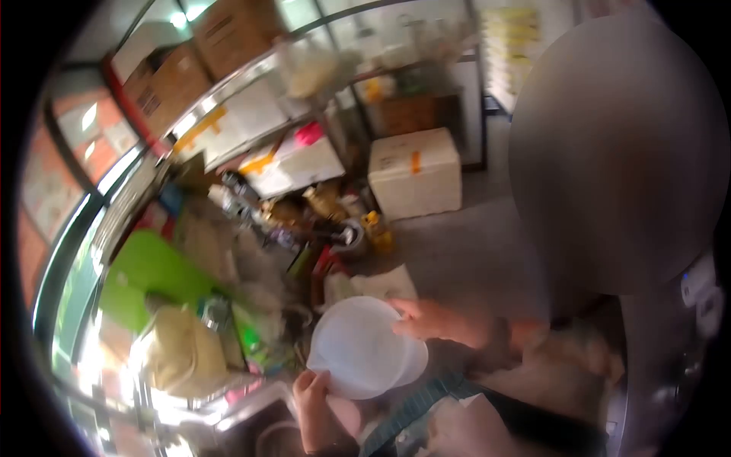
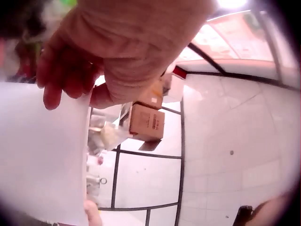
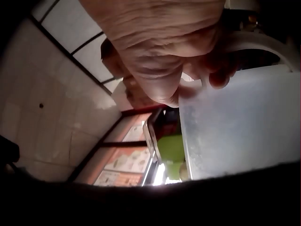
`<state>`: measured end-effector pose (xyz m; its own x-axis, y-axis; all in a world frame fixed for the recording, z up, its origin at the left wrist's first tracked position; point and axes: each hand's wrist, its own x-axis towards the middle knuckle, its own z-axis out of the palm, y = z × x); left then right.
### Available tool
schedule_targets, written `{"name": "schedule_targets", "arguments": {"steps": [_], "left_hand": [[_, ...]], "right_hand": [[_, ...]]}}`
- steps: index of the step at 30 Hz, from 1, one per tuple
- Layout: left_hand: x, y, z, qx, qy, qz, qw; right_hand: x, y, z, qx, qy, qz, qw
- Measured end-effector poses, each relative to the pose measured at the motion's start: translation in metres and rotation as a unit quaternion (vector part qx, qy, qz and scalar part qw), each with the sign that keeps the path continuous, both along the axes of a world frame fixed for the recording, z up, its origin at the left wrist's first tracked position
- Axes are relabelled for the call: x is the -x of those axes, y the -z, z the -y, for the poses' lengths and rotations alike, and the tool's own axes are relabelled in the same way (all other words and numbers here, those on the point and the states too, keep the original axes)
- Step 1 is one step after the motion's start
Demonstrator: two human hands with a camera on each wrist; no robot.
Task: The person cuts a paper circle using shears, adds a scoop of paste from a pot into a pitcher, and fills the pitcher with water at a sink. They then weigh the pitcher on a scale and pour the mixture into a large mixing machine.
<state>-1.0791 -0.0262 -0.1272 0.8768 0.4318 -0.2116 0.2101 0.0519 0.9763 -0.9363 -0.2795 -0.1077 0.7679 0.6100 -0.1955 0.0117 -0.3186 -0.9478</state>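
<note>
Between my two hands is a translucent white plastic jug [image 1: 358, 346], tipped so that its round mouth faces up towards the head camera. My right hand [image 1: 426, 320] pinches its rim on the far right side. In the right wrist view, the thumb lies along the jug's wall [image 3: 244, 117], and a curved handle [image 3: 256, 41] arches close to the fingers. My left hand [image 1: 311, 400] grips the near left edge, with thumb and fingers at the rim in the left wrist view. A pinkish round thing [image 1: 344, 413] shows just below the jug.
A person [image 1: 617, 152], blurred, stands close on the right. Ahead, a white foam box [image 1: 416, 174] sits on the floor beside a yellow-capped bottle [image 1: 378, 232]. Bottles and jars crowd the left counter near a green panel [image 1: 152, 278]. Cardboard boxes [image 1: 236, 30] fill the upper shelf.
</note>
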Motion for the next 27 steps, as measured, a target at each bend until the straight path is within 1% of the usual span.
{"name": "schedule_targets", "arguments": {"steps": [1, 2, 3, 4, 5, 6, 7, 8, 9, 10, 11, 12, 15, 16, 18, 20, 21, 22, 23, 24, 26, 27], "left_hand": [[-0.023, -0.004, 0.03, 0.058, -0.015, 0.019, 0.998], [-0.048, 0.013, 0.031, 0.076, 0.038, -0.049, 0.995], [-0.069, 0.029, 0.041, 0.063, 0.084, -0.029, 0.994], [-0.096, 0.044, 0.055, 0.052, 0.129, -0.007, 0.99], [-0.123, 0.044, 0.087, 0.108, 0.118, -0.033, 0.987], [-0.146, 0.043, 0.115, 0.098, 0.118, -0.054, 0.987], [-0.166, 0.046, 0.133, 0.065, 0.154, -0.059, 0.984], [-0.186, 0.052, 0.147, 0.031, 0.188, -0.063, 0.98], [-0.21, 0.061, 0.164, 0.021, 0.189, -0.095, 0.977], [-0.232, 0.064, 0.182, 0.021, 0.197, -0.108, 0.974], [-0.254, 0.065, 0.199, -0.015, 0.233, -0.099, 0.967], [-0.277, 0.068, 0.214, -0.05, 0.268, -0.086, 0.958], [-0.355, 0.094, 0.243, -0.04, 0.313, -0.088, 0.945], [-0.378, 0.09, 0.256, -0.04, 0.318, -0.091, 0.943], [-0.428, 0.078, 0.288, 0.001, 0.349, -0.076, 0.934], [-0.479, 0.075, 0.308, 0.01, 0.376, -0.081, 0.923], [-0.505, 0.076, 0.319, -0.027, 0.396, -0.066, 0.915], [-0.528, 0.075, 0.324, -0.067, 0.416, -0.054, 0.905], [-0.553, 0.074, 0.335, -0.027, 0.421, -0.036, 0.906], [-0.582, 0.074, 0.347, -0.014, 0.427, -0.031, 0.904], [-0.635, 0.073, 0.369, -0.06, 0.471, -0.022, 0.88], [-0.659, 0.065, 0.382, -0.043, 0.474, -0.041, 0.879]], "right_hand": [[-0.011, 0.006, 0.023, -0.005, 0.024, 0.002, 1.0], [-0.023, 0.012, 0.046, -0.012, 0.044, -0.03, 0.998], [-0.036, 0.017, 0.069, -0.021, 0.066, -0.062, 0.996], [-0.051, 0.023, 0.095, -0.026, 0.091, -0.057, 0.994], [-0.062, 0.029, 0.119, -0.021, 0.099, -0.064, 0.993], [-0.071, 0.037, 0.143, -0.015, 0.104, -0.074, 0.992], [-0.081, 0.047, 0.165, -0.057, 0.114, -0.093, 0.988], [-0.094, 0.062, 0.184, -0.064, 0.127, -0.107, 0.984], [-0.108, 0.077, 0.203, -0.049, 0.145, -0.112, 0.982], [-0.119, 0.081, 0.22, -0.029, 0.161, -0.117, 0.98], [-0.127, 0.079, 0.238, -0.051, 0.188, -0.123, 0.973], [-0.137, 0.077, 0.255, -0.049, 0.194, -0.132, 0.971], [-0.175, 0.078, 0.293, -0.057, 0.234, -0.143, 0.96], [-0.191, 0.082, 0.302, -0.071, 0.235, -0.147, 0.958], [-0.224, 0.084, 0.322, -0.081, 0.241, -0.148, 0.956], [-0.252, 0.08, 0.337, -0.036, 0.257, -0.162, 0.952], [-0.268, 0.086, 0.344, -0.03, 0.26, -0.167, 0.951], [-0.285, 0.096, 0.347, -0.062, 0.29, -0.156, 0.942], [-0.307, 0.098, 0.353, -0.089, 0.321, -0.137, 0.933], [-0.325, 0.09, 0.36, -0.076, 0.329, -0.133, 0.932], [-0.353, 0.078, 0.372, -0.103, 0.401, -0.123, 0.902], [-0.373, 0.072, 0.381, -0.093, 0.406, -0.122, 0.901]]}}
